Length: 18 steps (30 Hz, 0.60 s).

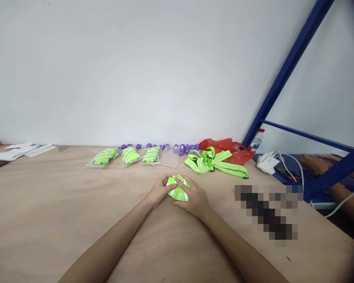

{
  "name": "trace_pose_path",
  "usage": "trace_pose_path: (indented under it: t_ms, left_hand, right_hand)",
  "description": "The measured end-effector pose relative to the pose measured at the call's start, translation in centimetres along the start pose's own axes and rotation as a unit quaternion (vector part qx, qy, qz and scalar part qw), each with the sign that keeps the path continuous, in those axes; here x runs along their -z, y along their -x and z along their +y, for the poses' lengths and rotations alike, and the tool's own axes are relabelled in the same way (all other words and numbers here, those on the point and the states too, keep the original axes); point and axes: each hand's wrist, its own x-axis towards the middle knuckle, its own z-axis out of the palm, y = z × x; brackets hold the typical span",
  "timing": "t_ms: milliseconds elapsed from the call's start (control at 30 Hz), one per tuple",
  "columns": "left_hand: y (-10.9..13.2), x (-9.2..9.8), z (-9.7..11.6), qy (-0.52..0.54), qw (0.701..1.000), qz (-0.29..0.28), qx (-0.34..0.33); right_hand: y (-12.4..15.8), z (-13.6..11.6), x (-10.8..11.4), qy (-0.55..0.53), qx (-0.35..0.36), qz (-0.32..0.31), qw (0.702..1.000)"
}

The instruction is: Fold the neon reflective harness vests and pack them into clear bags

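Note:
Both my hands rest on the wooden table (47, 212) and close round a bundled neon-green reflective strap (178, 189). My left hand (159, 192) grips its left side with curled fingers. My right hand (196, 198) wraps the right side. Beyond them lie three clear bags with folded green straps inside (129, 155), one flat clear bag (170, 158) that looks unfilled, and a loose pile of green reflective straps (212, 161).
Small purple pieces (183, 148) line the wall. A red plastic bag (230, 149), a water bottle (257, 139), white chargers with cables (268, 163) and a blue metal frame (286, 74) stand at right. Another person's hand (315, 163) rests there. White papers (20, 150) lie far left.

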Motion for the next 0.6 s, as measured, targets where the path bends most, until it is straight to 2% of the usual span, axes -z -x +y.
trace_pose_path:
  t_ms: [267,367,467,600]
  left_hand:
    - [0.33,-0.56,0.25,-0.146,0.984,-0.010,-0.102]
    - [0.22,-0.44,0.06,-0.168,0.980,-0.008,-0.107]
    - [0.19,-0.37,-0.20,-0.146,0.986,-0.007,-0.085]
    - [0.29,-0.54,-0.43,-0.065,0.994,-0.018,-0.084]
  right_hand:
    - [-0.10,-0.51,0.24,0.044,0.004,0.010,0.999]
    - [-0.12,-0.60,0.30,0.045,-0.006,0.014,0.999]
    - [-0.13,-0.60,0.33,0.037,-0.013,0.015,0.999]
    - [-0.08,-0.51,0.27,0.000,-0.052,0.019,0.998]
